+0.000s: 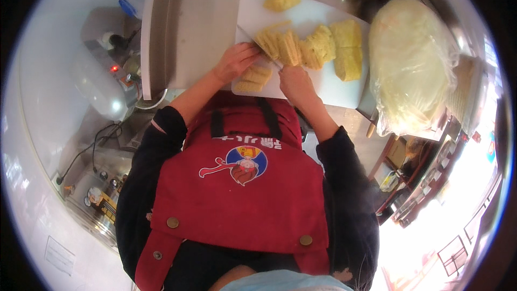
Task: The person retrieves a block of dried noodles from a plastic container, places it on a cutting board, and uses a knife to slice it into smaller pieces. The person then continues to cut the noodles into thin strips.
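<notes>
On a white cutting board [319,95] lie several pieces of a yellow, porous food [315,50], some sliced, some in larger blocks. My right hand [299,85] grips a knife [276,64] at the board's near part, its thin blade slanting up and left along the cut slices. The fingers of my left hand [238,60] rest on food at the blade's left side, beside the slices. Cut strips [254,79] lie just below the left hand. One separate chunk [282,0] sits at the far edge of the board.
A large clear plastic bag of pale contents [412,64] stands right of the board. A raised ledge [155,36] borders the counter on the left. Beyond it are a white appliance with a red light [109,81] and cables. Shelves [398,169] stand at the lower right.
</notes>
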